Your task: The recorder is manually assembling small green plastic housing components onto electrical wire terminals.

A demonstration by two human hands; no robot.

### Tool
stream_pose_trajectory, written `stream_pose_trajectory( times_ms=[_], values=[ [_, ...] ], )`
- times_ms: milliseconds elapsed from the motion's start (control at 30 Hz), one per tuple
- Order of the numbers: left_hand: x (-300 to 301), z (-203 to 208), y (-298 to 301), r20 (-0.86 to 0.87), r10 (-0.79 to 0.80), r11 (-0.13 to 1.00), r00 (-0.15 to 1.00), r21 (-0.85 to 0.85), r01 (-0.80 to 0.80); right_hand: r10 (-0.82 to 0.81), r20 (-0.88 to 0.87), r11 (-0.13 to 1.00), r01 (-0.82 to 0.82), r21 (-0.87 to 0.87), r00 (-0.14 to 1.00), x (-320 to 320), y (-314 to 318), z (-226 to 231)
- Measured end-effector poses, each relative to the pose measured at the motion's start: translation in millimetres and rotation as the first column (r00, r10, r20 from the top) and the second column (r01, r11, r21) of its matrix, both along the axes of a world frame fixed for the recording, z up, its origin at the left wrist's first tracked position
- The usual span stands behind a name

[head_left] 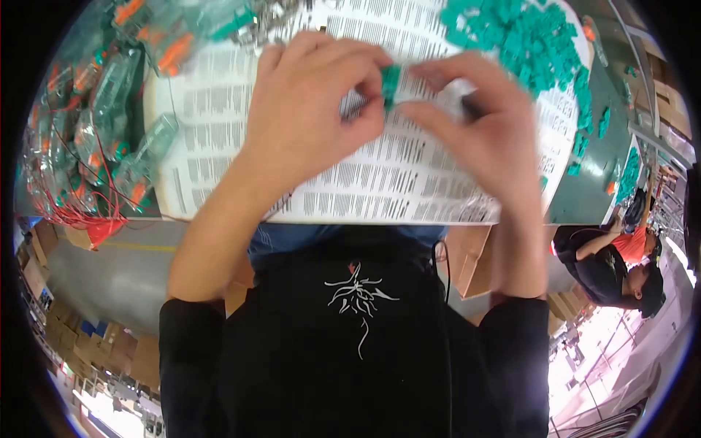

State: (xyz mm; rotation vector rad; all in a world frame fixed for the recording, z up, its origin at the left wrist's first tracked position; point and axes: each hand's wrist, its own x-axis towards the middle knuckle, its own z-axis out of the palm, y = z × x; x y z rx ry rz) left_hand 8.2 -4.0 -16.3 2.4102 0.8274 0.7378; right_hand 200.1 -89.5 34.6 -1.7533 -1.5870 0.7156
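Note:
Over the printed sheets, my left hand (314, 102) is closed, its thumb and index finger pinching a small green plastic piece (391, 86). My right hand (478, 117) is just to the right of that piece, blurred by motion. Its thumb and index fingertips are apart, with no part visible between them. A dark patch shows within the curl of the right fingers; whether it is a thing or shadow I cannot tell. A heap of similar green plastic pieces (522, 36) lies at the far right of the sheets.
Clear plastic housings (95, 117) with orange parts crowd the table's left side, with red wires (73, 212) below them. Small metal parts (266, 22) lie at the far edge. Cardboard boxes (467, 255) stand below the table. Another person (621, 266) is at right.

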Motion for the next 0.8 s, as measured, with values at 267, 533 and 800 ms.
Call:
stream_pose_trajectory(
  times_ms=[267,533,800],
  values=[
    [-1.2,4.2,-12.1,0.042,0.008,1.000,0.999,0.012,-0.009,-0.091,0.007,0.983,0.089,0.163,0.996,-3.6,26.2,-22.6],
    [-2.4,3.4,-18.2,0.051,0.036,0.999,0.998,-0.002,-0.036,0.348,0.328,0.916,-0.392,0.080,0.878,-7.9,99.1,-18.9],
    [-3.7,3.2,-18.0,0.059,0.049,0.998,0.997,-0.042,-0.046,0.083,0.112,0.997,-0.083,-0.004,0.990,3.3,62.0,-13.2]
  ],
)
